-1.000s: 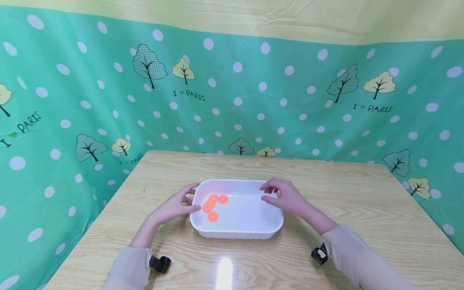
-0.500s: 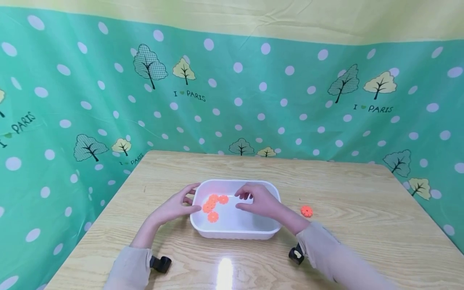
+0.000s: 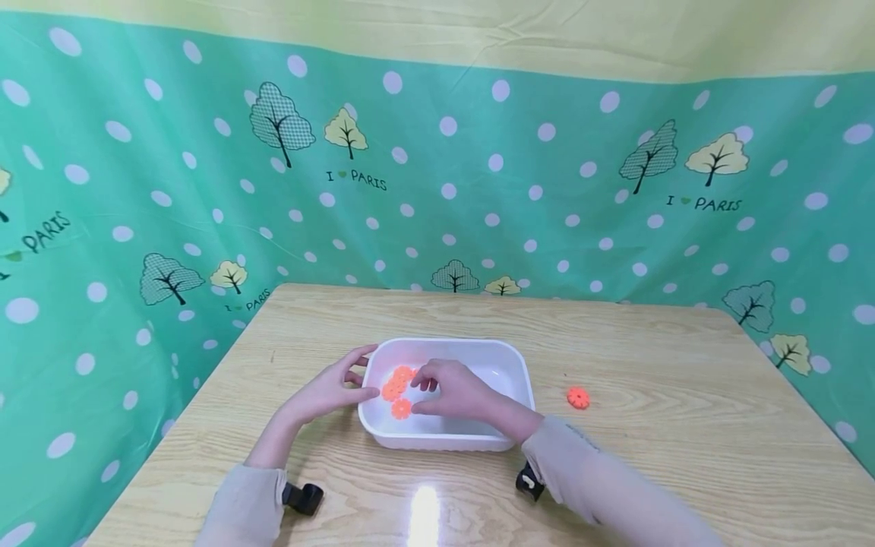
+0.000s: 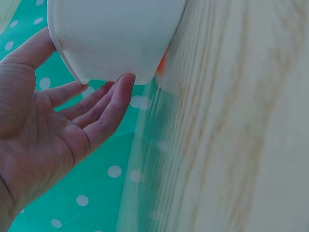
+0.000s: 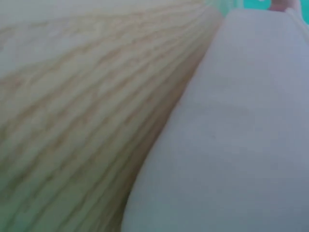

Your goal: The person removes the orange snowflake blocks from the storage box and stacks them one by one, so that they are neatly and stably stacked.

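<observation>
A white plastic basin (image 3: pixel 444 443) sits on the wooden table, with several orange flower-shaped discs (image 3: pixel 401 409) at its left end. My left hand (image 3: pixel 335 390) holds the basin's left rim, thumb over the edge and fingers along the outer wall. In the left wrist view the left hand's fingertips (image 4: pixel 126 79) meet the basin wall (image 4: pixel 116 43). My right hand (image 3: pixel 451 391) is inside the basin, fingers bent and parted from the thumb, right beside the discs. Nothing shows between them. The basin's side (image 5: pixel 222 125) hides the right fingers in the right wrist view.
One more orange disc (image 3: pixel 578 398) lies on the table (image 3: pixel 649 365) to the right of the basin. Behind the table hangs a green dotted curtain (image 3: pixel 424 152) with tree prints. Black wrist cameras (image 3: pixel 303 498) sit below both sleeves.
My right hand has moved left from the basin's right rim to the discs, uncovering the orange disc on the table at right. The left hand and basin stay nearly still.
</observation>
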Available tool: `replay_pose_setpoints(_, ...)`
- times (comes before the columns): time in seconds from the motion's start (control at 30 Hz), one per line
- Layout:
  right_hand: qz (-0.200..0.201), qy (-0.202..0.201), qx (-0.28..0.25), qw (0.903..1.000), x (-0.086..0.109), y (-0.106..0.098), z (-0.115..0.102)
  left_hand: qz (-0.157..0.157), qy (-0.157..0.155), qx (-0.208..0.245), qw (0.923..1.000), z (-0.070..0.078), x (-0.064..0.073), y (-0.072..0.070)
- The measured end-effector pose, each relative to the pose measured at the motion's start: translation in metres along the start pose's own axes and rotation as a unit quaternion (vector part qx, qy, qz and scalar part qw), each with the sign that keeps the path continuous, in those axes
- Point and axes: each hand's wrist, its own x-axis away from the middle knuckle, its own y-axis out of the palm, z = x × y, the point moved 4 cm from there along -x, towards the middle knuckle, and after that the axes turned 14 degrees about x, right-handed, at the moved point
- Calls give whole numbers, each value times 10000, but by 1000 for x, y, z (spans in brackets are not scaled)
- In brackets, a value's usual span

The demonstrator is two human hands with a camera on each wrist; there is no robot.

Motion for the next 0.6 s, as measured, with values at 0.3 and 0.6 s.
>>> replay_pose_setpoints(0.3, -454, 9, 406, 9981, -8, 14, -8, -66, 82, 65, 9999, 0, -1, 0)
replay_pose_setpoints(0.6, -574, -81, 800, 9951, -10, 26, -8, -81, 118, 204, 9997, 1, 1, 0)
